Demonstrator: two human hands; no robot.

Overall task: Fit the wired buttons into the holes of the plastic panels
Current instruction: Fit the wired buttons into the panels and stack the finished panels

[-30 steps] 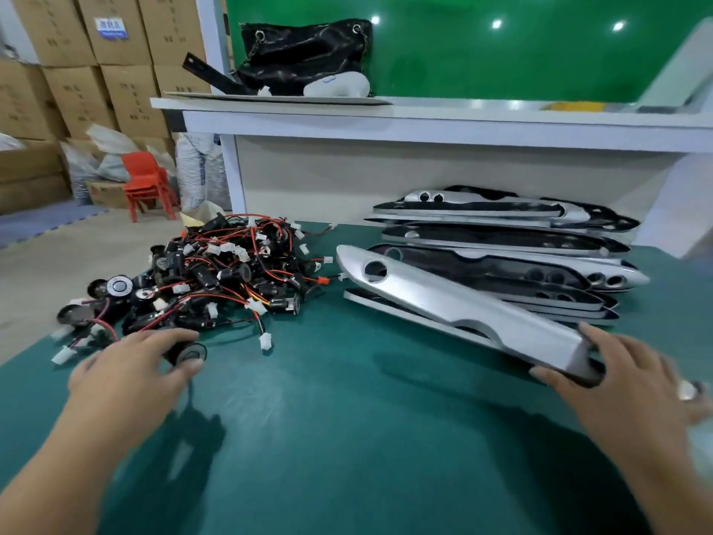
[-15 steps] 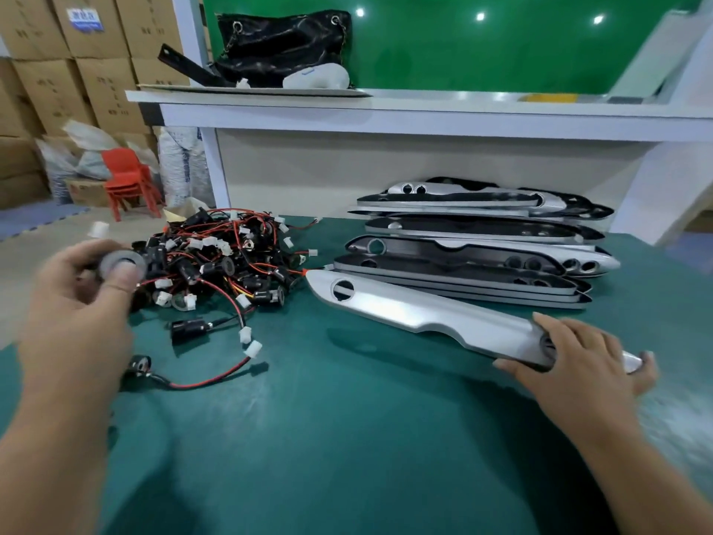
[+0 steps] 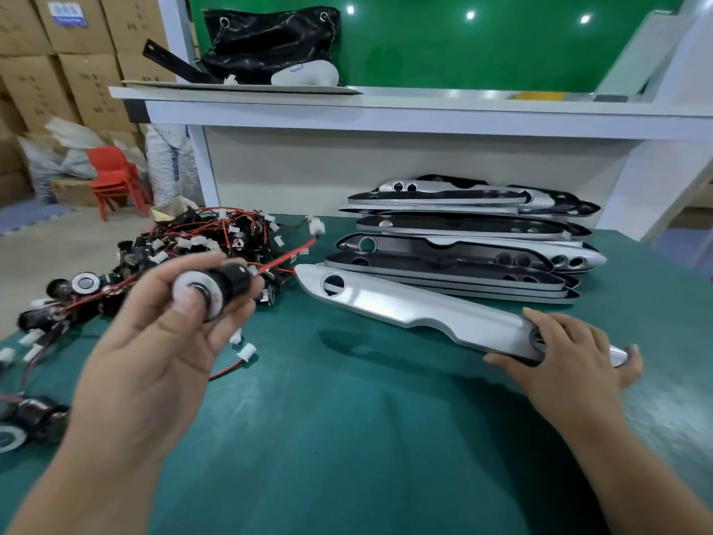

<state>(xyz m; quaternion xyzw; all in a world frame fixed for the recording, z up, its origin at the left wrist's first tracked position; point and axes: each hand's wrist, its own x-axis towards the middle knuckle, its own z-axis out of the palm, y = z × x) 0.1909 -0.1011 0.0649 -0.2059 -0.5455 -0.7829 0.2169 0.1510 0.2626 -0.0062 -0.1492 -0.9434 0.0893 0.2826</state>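
My left hand point(image 3: 162, 341) holds a wired button point(image 3: 216, 285) up above the green table, thumb on its round silver face, black body pointing right. Its red wire runs to a white plug point(image 3: 317, 226). My right hand point(image 3: 571, 361) grips the near end of a long silver plastic panel point(image 3: 416, 307) lying on the table. The panel's round hole point(image 3: 333, 281) at its far left end has nothing in it. A heap of wired buttons point(image 3: 200, 245) lies at the left, behind my left hand.
A stack of more panels point(image 3: 463, 241) lies behind the held one, under a white shelf point(image 3: 386, 106) with a black bag point(image 3: 270, 44). One loose button point(image 3: 23, 422) sits at the table's left edge. Cardboard boxes point(image 3: 77, 71) and a red chair point(image 3: 115, 175) stand beyond.
My left hand picked a button out of the heap and brought it up and rightwards toward the panel. My right hand pulled the silver panel off the stack nearer to me.
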